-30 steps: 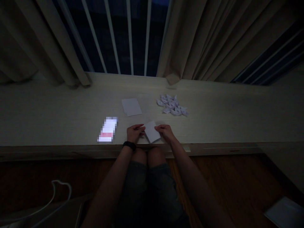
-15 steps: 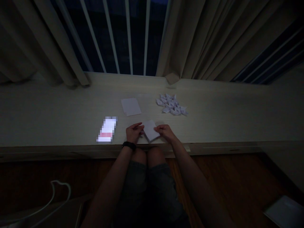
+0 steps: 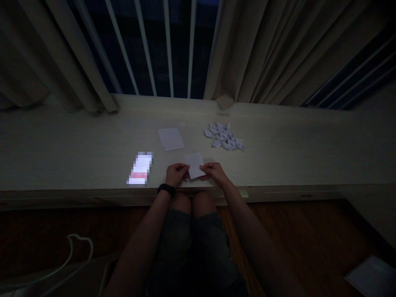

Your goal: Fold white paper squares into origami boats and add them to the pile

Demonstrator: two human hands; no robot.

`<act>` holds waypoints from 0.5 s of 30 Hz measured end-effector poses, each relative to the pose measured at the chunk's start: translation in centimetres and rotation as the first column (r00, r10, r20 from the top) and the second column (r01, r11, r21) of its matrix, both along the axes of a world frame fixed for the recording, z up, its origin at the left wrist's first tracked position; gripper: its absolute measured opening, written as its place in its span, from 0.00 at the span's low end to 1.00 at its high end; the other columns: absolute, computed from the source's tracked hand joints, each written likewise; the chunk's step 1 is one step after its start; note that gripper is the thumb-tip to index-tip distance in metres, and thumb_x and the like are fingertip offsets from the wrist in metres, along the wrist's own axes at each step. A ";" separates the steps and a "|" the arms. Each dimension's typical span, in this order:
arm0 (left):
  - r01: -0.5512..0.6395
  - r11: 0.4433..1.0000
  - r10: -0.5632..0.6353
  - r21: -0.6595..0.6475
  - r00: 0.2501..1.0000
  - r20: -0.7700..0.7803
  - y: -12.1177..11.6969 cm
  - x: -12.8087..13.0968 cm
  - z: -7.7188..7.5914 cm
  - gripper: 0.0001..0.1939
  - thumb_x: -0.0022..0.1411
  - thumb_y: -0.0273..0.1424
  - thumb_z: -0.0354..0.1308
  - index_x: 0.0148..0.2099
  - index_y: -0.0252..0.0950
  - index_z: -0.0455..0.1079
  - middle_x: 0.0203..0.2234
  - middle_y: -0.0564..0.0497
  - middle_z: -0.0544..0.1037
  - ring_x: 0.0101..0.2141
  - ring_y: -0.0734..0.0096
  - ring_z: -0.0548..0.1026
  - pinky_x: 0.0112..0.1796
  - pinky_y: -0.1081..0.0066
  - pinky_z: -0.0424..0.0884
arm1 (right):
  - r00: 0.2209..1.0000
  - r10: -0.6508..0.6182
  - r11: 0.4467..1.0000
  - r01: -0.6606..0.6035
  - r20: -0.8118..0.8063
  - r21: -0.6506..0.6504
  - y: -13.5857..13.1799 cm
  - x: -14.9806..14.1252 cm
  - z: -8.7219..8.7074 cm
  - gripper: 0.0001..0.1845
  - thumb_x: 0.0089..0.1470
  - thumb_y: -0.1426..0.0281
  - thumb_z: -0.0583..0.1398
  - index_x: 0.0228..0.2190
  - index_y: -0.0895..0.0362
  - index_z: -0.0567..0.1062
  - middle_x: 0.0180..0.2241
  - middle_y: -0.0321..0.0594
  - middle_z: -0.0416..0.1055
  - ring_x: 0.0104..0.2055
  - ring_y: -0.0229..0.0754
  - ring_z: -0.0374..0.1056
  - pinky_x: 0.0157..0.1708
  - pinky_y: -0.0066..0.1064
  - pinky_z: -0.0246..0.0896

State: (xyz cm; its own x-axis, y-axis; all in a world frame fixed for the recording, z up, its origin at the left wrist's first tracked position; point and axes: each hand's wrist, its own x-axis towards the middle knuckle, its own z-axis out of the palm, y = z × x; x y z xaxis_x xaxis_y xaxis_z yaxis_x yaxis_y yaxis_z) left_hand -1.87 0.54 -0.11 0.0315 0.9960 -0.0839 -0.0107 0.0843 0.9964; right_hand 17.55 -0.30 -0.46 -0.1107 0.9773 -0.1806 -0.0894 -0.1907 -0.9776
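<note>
A small white sheet of paper [image 3: 195, 166] is held between my two hands near the ledge's front edge. My left hand [image 3: 177, 175], with a black band at the wrist, pinches its left side. On the opposite side my right hand [image 3: 214, 172] grips the paper between thumb and fingers. Whether it is folded or in layers is too dim to tell. Beyond my hands lies a stack of white square paper [image 3: 171, 139]. To the right of that stack sits a cluster of several small folded paper boats [image 3: 223, 136].
A lit, blurred-out phone [image 3: 140, 168] lies on the pale ledge [image 3: 287, 156], left of my hands. Curtains [image 3: 262, 49] and a barred window [image 3: 154, 45] stand behind. A white cable [image 3: 71, 247] hangs at the lower left.
The paper has turned and lifted slightly away from me, its left edge now pinched by my left hand. My left hand's fingers have closed in on it; my right hand keeps its grip.
</note>
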 end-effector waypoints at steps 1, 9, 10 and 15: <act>-0.012 1.000 0.012 0.004 1.000 -0.001 0.0 0.0 -0.1 0.17 0.46 0.40 0.67 0.30 0.30 0.74 0.20 0.47 0.77 0.18 0.72 0.73 0.19 0.73 0.70 | 1.000 0.004 1.000 -0.004 0.005 -0.004 0.0 0.0 0.0 0.22 0.35 0.54 0.69 0.23 0.61 0.76 0.24 0.41 0.73 0.25 0.43 0.71 0.25 0.34 0.71; -0.081 0.997 0.082 -0.010 0.996 0.042 0.1 0.3 -0.6 0.19 0.44 0.42 0.67 0.31 0.29 0.73 0.20 0.48 0.77 0.18 0.72 0.73 0.20 0.73 0.71 | 0.999 0.036 0.999 -0.037 -0.024 -0.021 0.0 0.1 -0.3 0.20 0.36 0.59 0.70 0.27 0.61 0.77 0.27 0.44 0.76 0.26 0.46 0.74 0.27 0.34 0.73; -0.084 0.996 0.085 -0.009 0.996 0.040 0.2 0.3 -0.6 0.19 0.44 0.42 0.67 0.31 0.29 0.74 0.20 0.48 0.77 0.18 0.73 0.73 0.20 0.74 0.71 | 0.999 0.033 0.999 -0.034 -0.035 -0.032 0.0 0.1 -0.3 0.19 0.36 0.60 0.71 0.27 0.61 0.76 0.27 0.45 0.76 0.25 0.46 0.74 0.27 0.34 0.73; -0.104 0.995 0.104 0.005 0.994 0.041 0.3 0.3 -0.8 0.20 0.44 0.43 0.67 0.32 0.29 0.74 0.21 0.48 0.77 0.19 0.72 0.73 0.21 0.74 0.71 | 0.997 0.052 0.998 -0.054 -0.049 -0.045 0.0 0.2 0.2 0.19 0.38 0.62 0.70 0.28 0.62 0.75 0.25 0.45 0.76 0.23 0.44 0.74 0.23 0.30 0.72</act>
